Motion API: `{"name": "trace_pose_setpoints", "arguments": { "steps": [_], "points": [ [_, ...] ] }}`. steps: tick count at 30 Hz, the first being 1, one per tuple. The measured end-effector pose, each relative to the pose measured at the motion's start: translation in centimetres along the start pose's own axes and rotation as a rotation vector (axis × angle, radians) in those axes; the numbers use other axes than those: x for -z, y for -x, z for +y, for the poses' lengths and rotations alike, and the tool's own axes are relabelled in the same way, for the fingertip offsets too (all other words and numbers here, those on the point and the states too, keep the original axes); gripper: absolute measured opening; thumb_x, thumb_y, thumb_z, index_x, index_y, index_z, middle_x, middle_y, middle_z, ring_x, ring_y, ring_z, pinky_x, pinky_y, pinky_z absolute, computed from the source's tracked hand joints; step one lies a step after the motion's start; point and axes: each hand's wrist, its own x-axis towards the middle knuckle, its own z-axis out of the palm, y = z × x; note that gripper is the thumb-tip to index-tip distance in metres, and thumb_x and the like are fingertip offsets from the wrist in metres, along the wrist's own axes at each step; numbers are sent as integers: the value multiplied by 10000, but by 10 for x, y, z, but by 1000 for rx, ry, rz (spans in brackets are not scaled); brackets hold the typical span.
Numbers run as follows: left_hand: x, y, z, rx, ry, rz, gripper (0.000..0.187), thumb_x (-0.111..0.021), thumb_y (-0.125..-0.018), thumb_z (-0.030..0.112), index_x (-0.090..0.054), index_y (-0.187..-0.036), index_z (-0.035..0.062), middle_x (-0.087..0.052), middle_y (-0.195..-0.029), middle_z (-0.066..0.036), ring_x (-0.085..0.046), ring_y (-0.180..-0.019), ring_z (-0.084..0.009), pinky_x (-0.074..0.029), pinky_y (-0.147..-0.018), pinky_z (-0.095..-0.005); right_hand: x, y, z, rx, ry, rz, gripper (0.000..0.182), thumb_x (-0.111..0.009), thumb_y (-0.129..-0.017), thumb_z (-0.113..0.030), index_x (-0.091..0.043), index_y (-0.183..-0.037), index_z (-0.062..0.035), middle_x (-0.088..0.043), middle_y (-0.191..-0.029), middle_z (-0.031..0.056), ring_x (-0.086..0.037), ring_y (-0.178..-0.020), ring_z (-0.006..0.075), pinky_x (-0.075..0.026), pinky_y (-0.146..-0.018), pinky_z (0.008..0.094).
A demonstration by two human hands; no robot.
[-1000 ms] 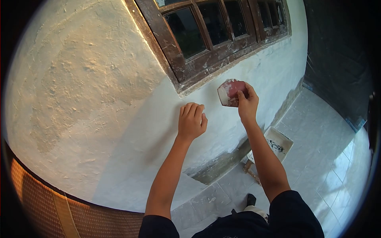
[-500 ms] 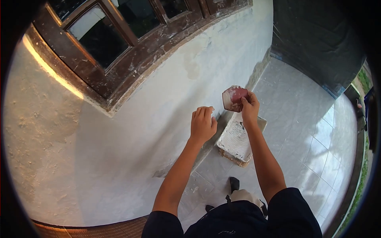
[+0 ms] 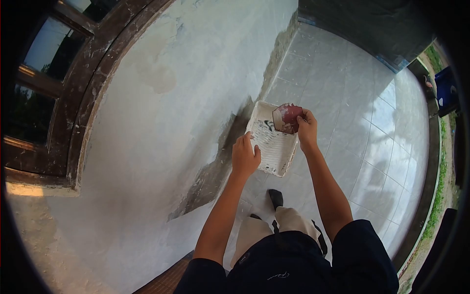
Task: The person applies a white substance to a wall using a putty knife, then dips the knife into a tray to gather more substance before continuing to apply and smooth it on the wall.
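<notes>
My right hand (image 3: 307, 132) pinches a flat dark-red piece (image 3: 292, 113) by its right edge. Pale smears coat much of its left side. The piece overlaps the upper part of a white paint roller tray (image 3: 274, 156), whose ribbed surface has dark and whitish marks. To the left, my left hand (image 3: 246, 156) holds nothing; its fingers are loosely bent and the thumb stands apart. In this view its fingertips overlap the tray's left rim.
A patchy white wall (image 3: 147, 132) with a bare grey strip along its foot is on the left. Above it is a dark wooden window frame (image 3: 81, 93). Grey floor tiles (image 3: 338, 147) extend right, up to a dark sheet (image 3: 362, 29) at the back.
My view has turned toward the floor and tray, with the window shifting left. The red piece now appears over the tray, still in my right hand. My left hand appears by the tray's rim.
</notes>
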Motion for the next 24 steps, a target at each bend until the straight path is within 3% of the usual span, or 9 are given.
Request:
{"name": "trace_pose_setpoints", "arguments": {
  "steps": [15, 19, 22, 24],
  "points": [
    [-82, 1, -39, 106, 157, -182, 474, -595, -850, 92, -472, -1293, -20, -575, -1208, -214, -551, -1130, -371, -446, -937, -461, 33, -15, 59, -81, 333, 162, 246, -498, -930, 42, -573, -1164, 39, -700, -1062, 138, -671, -951, 207, -506, -854, 326],
    [-106, 4, -52, 88, 199, -221, 481, -596, -842, 86, -472, -1295, -18, -575, -1205, -214, -551, -1130, -370, -448, -932, -463, 47, -25, 84, -95, 511, 127, 256, -464, -960, 32, -540, -1203, 58, -675, -1106, 130, -642, -972, 168, -498, -871, 292],
    [-119, 6, -62, 119, 214, -298, 487, -595, -838, 81, -466, -1297, -19, -570, -1211, -216, -547, -1136, -372, -445, -935, -466, 48, -33, 104, -105, 620, 216, 250, -475, -956, 25, -557, -1191, 46, -681, -1093, 136, -647, -969, 174, -500, -866, 295],
    [-127, 4, -69, 115, 209, -315, 487, -595, -837, 79, -464, -1295, -19, -567, -1214, -215, -543, -1142, -374, -443, -937, -467, 46, -36, 114, -94, 636, 260, 260, -523, -902, 8, -567, -1158, 13, -683, -1039, 233, -672, -962, 380, -512, -827, 412]
  ]
}}
